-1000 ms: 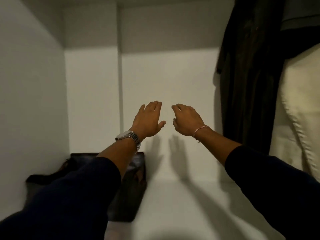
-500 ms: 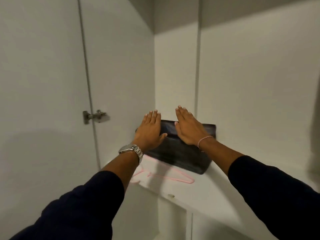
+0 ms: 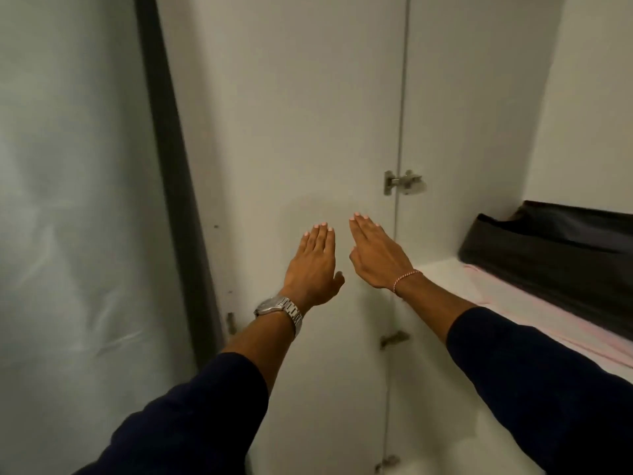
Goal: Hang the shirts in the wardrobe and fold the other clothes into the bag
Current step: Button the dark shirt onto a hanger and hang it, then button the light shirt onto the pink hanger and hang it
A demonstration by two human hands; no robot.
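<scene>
Here, both arms reach forward at 12 o'clock toward a white wardrobe door (image 3: pixel 308 132). The left hand (image 3: pixel 313 265) and right hand (image 3: pixel 376 257) are flat, fingers straight, each grip empty, probably held out idle between steps. At 3 o'clock a black bag (image 3: pixel 555 255) sits on the wardrobe shelf (image 3: pixel 442 279), beside a pink hanger (image 3: pixel 548 323) lying flat. No shirts are visible. Half a second earlier the hands hovered over the bag; now the view has swung left, leaving the bag well off to the right.
</scene>
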